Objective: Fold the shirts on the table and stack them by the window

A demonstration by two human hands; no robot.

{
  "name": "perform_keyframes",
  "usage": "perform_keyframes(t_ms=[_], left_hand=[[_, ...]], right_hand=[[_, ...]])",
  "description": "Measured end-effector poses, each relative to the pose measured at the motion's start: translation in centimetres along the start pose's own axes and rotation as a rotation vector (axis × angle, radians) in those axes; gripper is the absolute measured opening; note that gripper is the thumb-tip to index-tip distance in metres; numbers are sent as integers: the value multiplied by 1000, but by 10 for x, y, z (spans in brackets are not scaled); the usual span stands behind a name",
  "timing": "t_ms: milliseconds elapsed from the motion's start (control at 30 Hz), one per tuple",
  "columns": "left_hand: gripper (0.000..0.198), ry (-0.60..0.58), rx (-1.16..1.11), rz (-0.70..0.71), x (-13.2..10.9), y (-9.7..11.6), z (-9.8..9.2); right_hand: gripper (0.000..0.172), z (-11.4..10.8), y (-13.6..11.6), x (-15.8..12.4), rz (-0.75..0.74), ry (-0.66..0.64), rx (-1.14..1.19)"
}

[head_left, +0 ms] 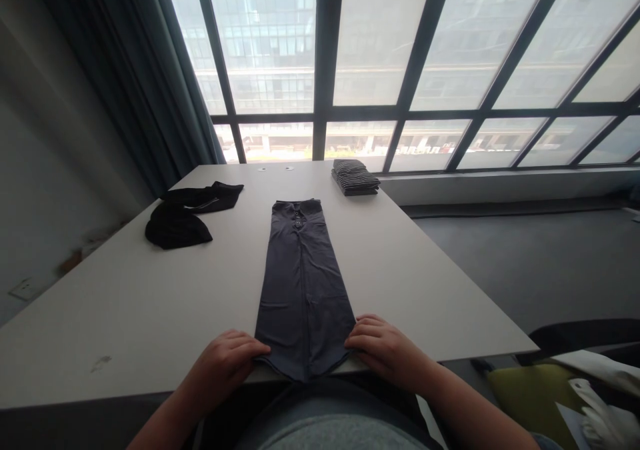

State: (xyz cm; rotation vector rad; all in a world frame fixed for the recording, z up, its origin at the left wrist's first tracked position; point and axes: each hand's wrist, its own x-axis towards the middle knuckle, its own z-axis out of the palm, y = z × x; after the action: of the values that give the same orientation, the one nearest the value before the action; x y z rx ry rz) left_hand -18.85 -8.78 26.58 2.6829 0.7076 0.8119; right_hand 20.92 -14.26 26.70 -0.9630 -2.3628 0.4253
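A dark grey shirt (303, 283) lies lengthwise on the white table, folded into a long narrow strip. Its buttoned neck points toward the window, and its wider hem reaches the table's near edge. At the hem's left corner, my left hand (225, 363) pinches the cloth between thumb and fingers. My right hand (387, 350) is closed on the right corner in the same way, with the thumb mostly hidden. The hem sags slightly between the two hands, close to my body.
Crumpled black clothing (180, 227) lies on the left of the table (420, 290). A folded striped garment stack (355, 178) sits at the far right corner. A green chair seat (527, 397) with white items on it stands at right, and windows rise behind the table.
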Motion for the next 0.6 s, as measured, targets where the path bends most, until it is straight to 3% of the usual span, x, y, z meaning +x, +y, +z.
perform_keyframes(t_ms=[133, 267, 433, 600], left_hand=[[29, -37, -35, -20, 19, 6, -14], [18, -16, -37, -106, 48, -6, -35], [22, -2, -50, -253, 89, -42, -53], [28, -58, -17, -336, 119, -87, -48]], right_hand=[[20, -20, 3, 9, 39, 47, 39], [21, -43, 16, 36, 136, 112, 69], [23, -57, 53, 83, 355, 118, 176], [30, -53, 102, 116, 545, 40, 270]])
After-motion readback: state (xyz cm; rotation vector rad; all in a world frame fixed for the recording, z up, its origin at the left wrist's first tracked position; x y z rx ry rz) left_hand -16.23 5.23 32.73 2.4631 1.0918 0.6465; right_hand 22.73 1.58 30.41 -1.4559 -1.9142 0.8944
